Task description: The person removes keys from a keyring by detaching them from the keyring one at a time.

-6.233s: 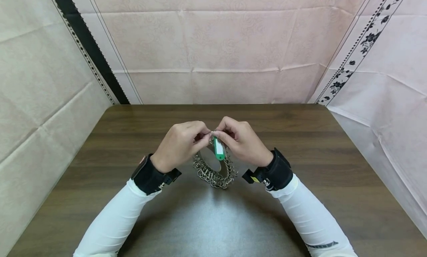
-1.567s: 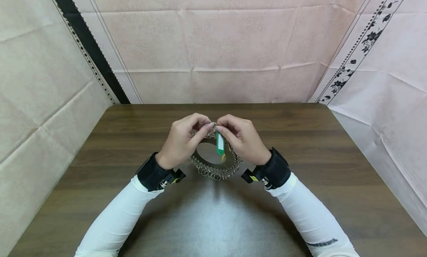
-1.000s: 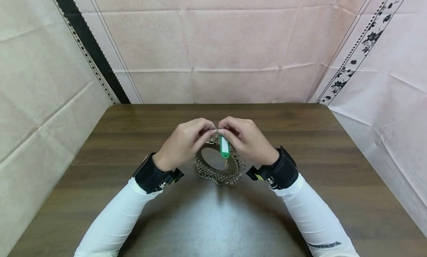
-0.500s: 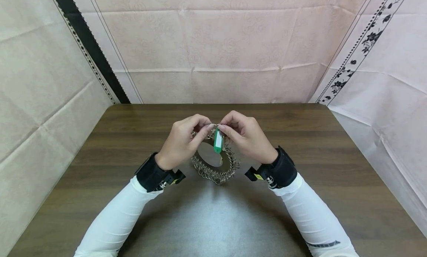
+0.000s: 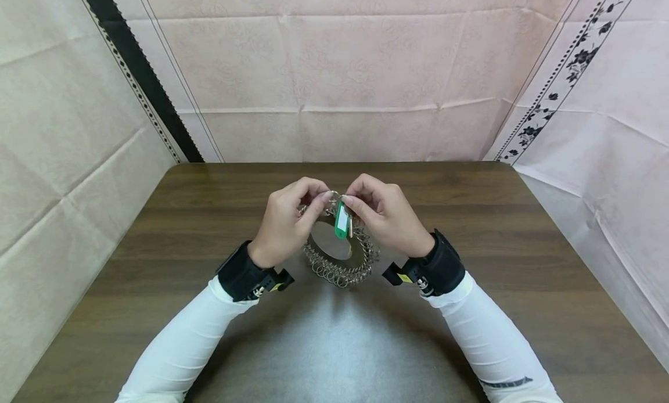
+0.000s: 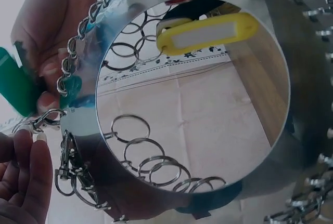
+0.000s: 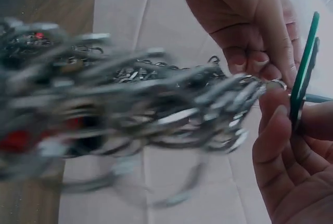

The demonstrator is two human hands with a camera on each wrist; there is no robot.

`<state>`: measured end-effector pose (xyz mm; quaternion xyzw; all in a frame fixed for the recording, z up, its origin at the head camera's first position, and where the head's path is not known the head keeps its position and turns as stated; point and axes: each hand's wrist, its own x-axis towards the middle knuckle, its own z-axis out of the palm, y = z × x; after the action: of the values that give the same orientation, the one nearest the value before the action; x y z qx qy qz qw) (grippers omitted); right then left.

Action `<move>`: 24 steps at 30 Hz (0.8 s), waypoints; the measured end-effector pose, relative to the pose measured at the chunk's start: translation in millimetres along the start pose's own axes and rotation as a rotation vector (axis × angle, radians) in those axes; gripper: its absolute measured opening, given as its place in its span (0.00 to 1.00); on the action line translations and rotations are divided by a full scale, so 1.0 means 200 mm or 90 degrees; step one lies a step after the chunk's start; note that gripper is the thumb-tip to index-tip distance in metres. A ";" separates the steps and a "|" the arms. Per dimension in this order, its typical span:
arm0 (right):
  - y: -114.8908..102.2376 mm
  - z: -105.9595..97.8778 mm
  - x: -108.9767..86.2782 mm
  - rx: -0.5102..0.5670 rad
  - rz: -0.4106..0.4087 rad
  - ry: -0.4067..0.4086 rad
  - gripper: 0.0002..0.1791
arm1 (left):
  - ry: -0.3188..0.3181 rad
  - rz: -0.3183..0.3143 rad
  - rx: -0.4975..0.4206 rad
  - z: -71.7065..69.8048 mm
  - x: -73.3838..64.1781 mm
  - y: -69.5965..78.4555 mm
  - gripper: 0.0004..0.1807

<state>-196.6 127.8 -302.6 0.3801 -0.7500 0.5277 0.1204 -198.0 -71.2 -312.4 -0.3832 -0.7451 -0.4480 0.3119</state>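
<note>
In the left wrist view the green tag [image 6: 18, 83] is cut off at the left edge; in the right wrist view the metal rings [image 7: 177, 116] are blurred. The head view's near edge cuts off both white sleeves [image 5: 190, 339].

Top centre: creased pale-pink sheet [image 5: 366, 66] | upper left: black band [image 5: 142, 72] beside off-white sheet [image 5: 57, 130] | right: whitish sheet [image 5: 611, 171], black floral border [image 5: 581, 59] at upper right | below: brown wood-grain tabletop [image 5: 512, 240], soft glare [image 5: 334, 351] at bottom centre
</note>
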 end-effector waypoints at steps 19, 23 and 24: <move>0.03 -0.01 0.00 0.008 0.012 -0.008 0.07 | 0.028 0.004 -0.020 -0.04 0.02 0.01 0.06; 0.03 -0.03 0.01 0.003 0.011 0.000 0.07 | 0.027 0.007 -0.013 -0.04 0.02 0.00 0.06; 0.03 -0.04 0.01 0.003 0.013 0.005 0.06 | 0.026 0.010 -0.007 -0.04 0.02 0.00 0.06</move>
<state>-203.3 135.4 -302.4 0.3708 -0.7520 0.5323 0.1166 -198.8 -78.0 -305.7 -0.3816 -0.7328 -0.4577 0.3287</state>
